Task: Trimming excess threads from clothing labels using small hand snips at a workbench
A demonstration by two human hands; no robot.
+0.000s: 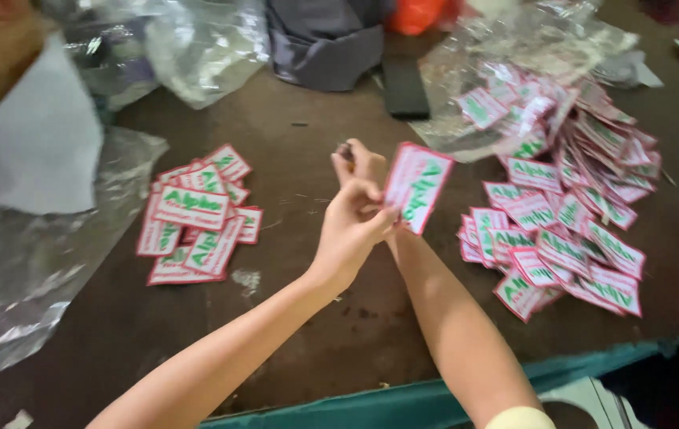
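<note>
Right now both hands meet above the middle of the brown table point(292, 318), and between them they hold one rectangular white patch with a red border and green lettering point(417, 187). The left hand point(353, 226) comes in from the lower left; its grip is pressed together, thumb and fingers pinching the lower left corner of that patch. The right hand point(359, 167) sits just behind the left one, mostly hidden by it, with its fingers curled at the same corner; whether its grip truly pinches the patch or only touches it cannot be told. The patch is off the table, tilted, its printed face towards the camera.

To the left of the held patch, well apart from it, lies a small loose heap of the same patches point(196, 214), overlapping one another flat on the table. To the right of the held patch, near it, spreads a much larger pile of patches point(570, 206), running back onto a sheet of clear crinkled plastic point(530, 40). Behind the held patch lies a flat black oblong object point(405, 87), and beyond that a grey cloth bundle point(324, 40). Far to the left of the held patch, more clear plastic wrapping point(22, 270) covers the table's edge, with a white sheet point(42, 147) lying over it.
</note>
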